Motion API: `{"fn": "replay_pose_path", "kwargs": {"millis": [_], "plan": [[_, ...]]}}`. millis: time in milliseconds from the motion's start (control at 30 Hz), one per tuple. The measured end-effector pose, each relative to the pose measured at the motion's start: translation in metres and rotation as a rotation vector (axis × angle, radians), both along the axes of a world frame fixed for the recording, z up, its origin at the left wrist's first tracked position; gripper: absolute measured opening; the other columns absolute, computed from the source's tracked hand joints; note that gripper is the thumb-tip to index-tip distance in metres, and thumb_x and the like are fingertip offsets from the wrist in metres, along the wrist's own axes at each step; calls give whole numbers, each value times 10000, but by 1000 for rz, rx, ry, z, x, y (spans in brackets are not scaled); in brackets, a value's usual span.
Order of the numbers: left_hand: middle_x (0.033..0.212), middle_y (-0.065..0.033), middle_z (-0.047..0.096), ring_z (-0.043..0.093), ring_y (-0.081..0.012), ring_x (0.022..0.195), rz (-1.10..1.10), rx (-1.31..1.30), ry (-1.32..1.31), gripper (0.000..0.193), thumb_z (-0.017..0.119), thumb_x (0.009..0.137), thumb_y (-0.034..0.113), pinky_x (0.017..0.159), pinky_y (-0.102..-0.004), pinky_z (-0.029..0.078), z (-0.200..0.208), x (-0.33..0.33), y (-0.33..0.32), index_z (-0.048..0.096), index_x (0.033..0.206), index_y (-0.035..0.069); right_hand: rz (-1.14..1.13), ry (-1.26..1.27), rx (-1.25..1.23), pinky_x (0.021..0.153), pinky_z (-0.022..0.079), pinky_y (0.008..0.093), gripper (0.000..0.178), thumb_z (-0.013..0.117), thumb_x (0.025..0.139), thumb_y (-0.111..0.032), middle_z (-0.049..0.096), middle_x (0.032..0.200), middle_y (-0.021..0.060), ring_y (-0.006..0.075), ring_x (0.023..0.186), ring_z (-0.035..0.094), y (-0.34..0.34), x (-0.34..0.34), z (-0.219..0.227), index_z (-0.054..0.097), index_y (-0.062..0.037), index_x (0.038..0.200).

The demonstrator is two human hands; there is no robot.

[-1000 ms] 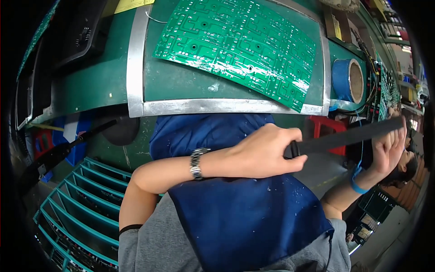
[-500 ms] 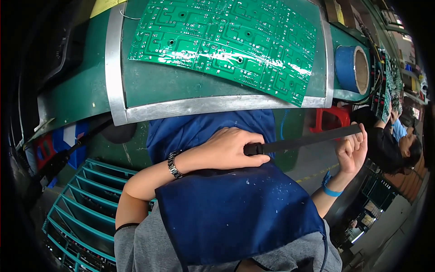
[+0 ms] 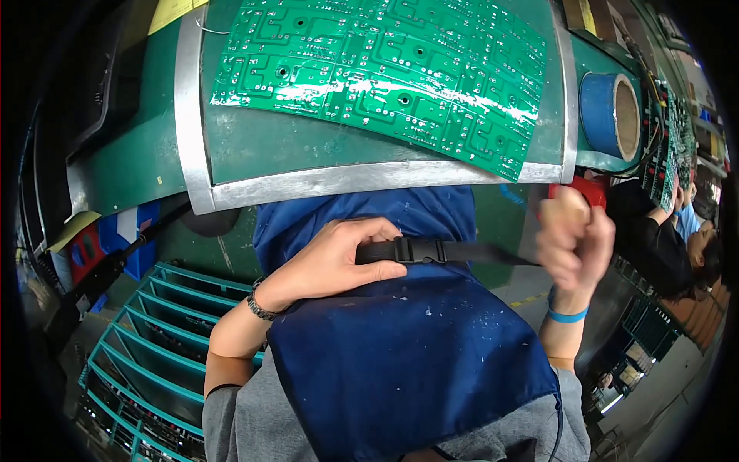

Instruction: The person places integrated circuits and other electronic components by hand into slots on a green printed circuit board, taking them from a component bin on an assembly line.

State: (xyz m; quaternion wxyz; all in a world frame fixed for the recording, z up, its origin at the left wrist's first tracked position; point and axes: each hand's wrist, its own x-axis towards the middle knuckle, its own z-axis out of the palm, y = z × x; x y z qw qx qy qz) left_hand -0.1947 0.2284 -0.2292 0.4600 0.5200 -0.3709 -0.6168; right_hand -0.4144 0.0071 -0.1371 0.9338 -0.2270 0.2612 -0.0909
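Observation:
A black webbing strap (image 3: 493, 253) with a black plastic side-release buckle (image 3: 419, 250) crosses in front of my blue apron (image 3: 416, 346). My left hand (image 3: 339, 250) is closed around the strap just left of the buckle, with the thumb below and the fingers above. My right hand (image 3: 573, 239) is raised at the strap's far right end. Motion blurs its curled fingers, so whether they grip the strap does not show. Beyond my lap, a large green circuit board panel (image 3: 385, 77) lies on the metal-edged green bench (image 3: 308, 142), one corner over the front edge.
A blue tape roll (image 3: 604, 115) stands on the bench at right. A teal rack (image 3: 154, 331) is at my lower left, near blue bins (image 3: 135, 246). A red stool (image 3: 585, 192) is beyond my right hand. Another person (image 3: 662, 239) sits at far right beside upright boards.
My right hand has moved down and slightly left and is now blurred. My left hand has shifted left, and more of the buckle shows, with strap on both its sides.

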Motion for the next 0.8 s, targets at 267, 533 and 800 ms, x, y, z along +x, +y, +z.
{"fn": "replay_pose_path", "kwargs": {"millis": [267, 533, 800], "plan": [[655, -36, 591, 518, -82, 601, -43, 59, -16, 313, 777, 797, 229, 564, -256, 414, -5, 12, -5, 627, 969, 15, 774, 354, -1108, 614, 476, 337, 244, 714, 848, -188, 604, 890, 99, 219, 694, 583, 46, 23, -48, 608, -32, 1003], [615, -24, 473, 412, -100, 580, -165, 269, -162, 279, 660, 897, 278, 542, -285, 339, 7, 50, 53, 566, 818, 27, 932, 273, -1106, 595, 438, 378, 224, 657, 896, -232, 576, 745, 154, 339, 659, 565, 31, 23, -57, 554, -33, 903], [602, 28, 472, 406, -53, 581, 139, 641, 56, 359, 523, 992, 222, 526, -243, 330, 47, 32, 114, 505, 687, 35, 1053, 238, -1035, 567, 402, 358, 219, 597, 938, -216, 521, 719, 172, 317, 596, 491, 14, 12, -63, 529, -14, 893]]}}
